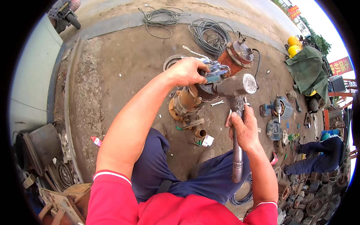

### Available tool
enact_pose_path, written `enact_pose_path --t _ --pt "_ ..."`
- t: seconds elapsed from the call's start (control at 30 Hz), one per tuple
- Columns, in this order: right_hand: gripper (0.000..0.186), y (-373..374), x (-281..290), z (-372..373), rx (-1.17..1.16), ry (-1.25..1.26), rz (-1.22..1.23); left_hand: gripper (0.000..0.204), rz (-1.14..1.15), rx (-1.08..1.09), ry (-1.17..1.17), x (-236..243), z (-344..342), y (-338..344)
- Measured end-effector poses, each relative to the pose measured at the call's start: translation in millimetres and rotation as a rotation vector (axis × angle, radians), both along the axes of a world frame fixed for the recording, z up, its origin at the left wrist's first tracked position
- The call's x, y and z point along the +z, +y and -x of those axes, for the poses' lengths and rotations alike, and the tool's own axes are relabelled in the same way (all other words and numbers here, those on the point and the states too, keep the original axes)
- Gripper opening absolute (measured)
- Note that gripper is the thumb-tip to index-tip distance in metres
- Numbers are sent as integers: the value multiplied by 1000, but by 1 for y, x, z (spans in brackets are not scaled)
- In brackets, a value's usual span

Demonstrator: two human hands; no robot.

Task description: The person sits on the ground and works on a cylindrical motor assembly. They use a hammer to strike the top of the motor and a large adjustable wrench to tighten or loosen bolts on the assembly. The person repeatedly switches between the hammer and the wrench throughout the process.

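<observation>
Honestly, with the right hand point(245, 128) gripping that hammer point(237, 103), one sloppy swing could clip the left hand point(188, 71), curled around something hidden.

Yellow characters point(340, 66) on red signboards point(294, 14) (upper right)

Hammer point(231, 86) — dull, scuffed metal

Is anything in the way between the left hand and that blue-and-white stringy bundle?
Nothing visible: the left hand seems to touch the blue-and-white stringy bundle atop the rusty brown metal machine. The big grey metal hammer in the right hand covers part of the machine in this view, just below the bundle.
</observation>
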State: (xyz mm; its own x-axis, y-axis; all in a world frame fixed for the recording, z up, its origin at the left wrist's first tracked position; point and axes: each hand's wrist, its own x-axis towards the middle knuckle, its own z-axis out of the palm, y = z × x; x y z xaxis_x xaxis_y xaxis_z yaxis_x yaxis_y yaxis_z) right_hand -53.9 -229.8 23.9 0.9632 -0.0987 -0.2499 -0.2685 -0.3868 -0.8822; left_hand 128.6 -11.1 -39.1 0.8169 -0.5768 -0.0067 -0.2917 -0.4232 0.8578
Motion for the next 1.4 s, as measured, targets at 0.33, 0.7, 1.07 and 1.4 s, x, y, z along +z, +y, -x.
enact_pose_path --t 0.33,0.7,1.07,1.4 --pt "45 10 37 -22 147 72 192 47 2 -17 -10 -1 3 5" --pt "37 14 62 -46 155 149 138 49 22 -14 -78 0 4 6" --pt "28 4 77 -68 174 222 50 49 23 21 -59 -8 8 7" --pt "26 -12 58 -47 11 89 -129 49 114 17 -14 -15 3 4"
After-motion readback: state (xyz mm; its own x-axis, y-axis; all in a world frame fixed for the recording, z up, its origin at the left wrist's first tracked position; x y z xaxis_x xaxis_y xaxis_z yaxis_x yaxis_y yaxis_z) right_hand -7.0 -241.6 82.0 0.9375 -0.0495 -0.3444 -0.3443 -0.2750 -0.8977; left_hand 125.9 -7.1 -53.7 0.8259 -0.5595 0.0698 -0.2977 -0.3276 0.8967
